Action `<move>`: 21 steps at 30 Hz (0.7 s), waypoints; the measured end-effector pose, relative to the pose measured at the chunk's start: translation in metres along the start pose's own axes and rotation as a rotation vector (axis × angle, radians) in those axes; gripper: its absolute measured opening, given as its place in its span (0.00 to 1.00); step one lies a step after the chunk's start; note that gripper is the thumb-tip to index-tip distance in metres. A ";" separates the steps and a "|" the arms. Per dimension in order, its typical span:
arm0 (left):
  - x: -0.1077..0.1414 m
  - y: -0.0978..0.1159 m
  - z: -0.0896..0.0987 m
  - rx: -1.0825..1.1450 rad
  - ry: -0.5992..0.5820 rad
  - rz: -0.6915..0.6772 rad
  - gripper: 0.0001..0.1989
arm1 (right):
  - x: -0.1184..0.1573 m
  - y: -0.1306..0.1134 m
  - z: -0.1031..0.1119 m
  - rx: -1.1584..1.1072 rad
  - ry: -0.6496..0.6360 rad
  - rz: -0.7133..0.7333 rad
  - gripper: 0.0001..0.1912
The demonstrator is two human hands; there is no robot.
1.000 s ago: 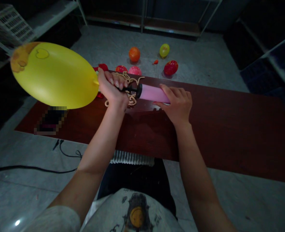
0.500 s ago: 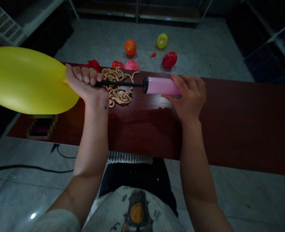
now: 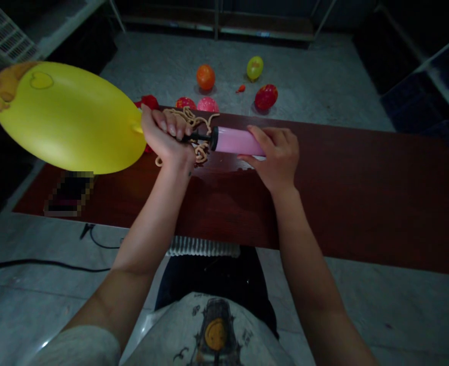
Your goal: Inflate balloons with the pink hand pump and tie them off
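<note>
My left hand (image 3: 169, 133) is closed around the black handle end of a pink hand pump, with the neck of a large inflated yellow balloon (image 3: 75, 119) at its left side. The balloon reaches out to the left over the table. My right hand (image 3: 278, 155) grips the pink barrel of the pump (image 3: 235, 141). Only a short length of black rod shows between my left hand and the barrel. Under and behind my left hand lies a tangle of beige cord (image 3: 201, 152), partly hidden.
The dark red table (image 3: 361, 203) spans the view. A blurred flat object (image 3: 70, 193) lies at its left. Red material (image 3: 149, 102) is behind my left hand. Beyond the table are an orange balloon (image 3: 205, 77), a yellow-green one (image 3: 255, 68) and red ones (image 3: 266, 97).
My left hand has moved right and the yellow balloon with it. My right hand and the barrel have shifted slightly left. Less of the pump's rod shows between them.
</note>
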State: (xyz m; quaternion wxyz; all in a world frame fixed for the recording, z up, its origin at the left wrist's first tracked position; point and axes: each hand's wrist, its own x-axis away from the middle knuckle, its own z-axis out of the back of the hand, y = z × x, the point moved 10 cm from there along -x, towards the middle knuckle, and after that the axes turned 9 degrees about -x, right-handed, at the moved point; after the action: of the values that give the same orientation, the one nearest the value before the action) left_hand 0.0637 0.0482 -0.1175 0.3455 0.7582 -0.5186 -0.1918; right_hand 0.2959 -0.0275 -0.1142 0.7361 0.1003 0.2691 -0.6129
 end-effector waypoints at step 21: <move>-0.011 -0.012 0.006 -0.034 -0.013 0.000 0.29 | 0.002 -0.007 -0.007 0.039 -0.010 0.065 0.38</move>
State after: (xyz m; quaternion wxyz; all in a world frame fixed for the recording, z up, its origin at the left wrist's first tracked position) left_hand 0.0635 0.0592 -0.1306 0.3549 0.7511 -0.5174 -0.2055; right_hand 0.2873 -0.0279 -0.1196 0.7549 0.1202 0.2500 -0.5943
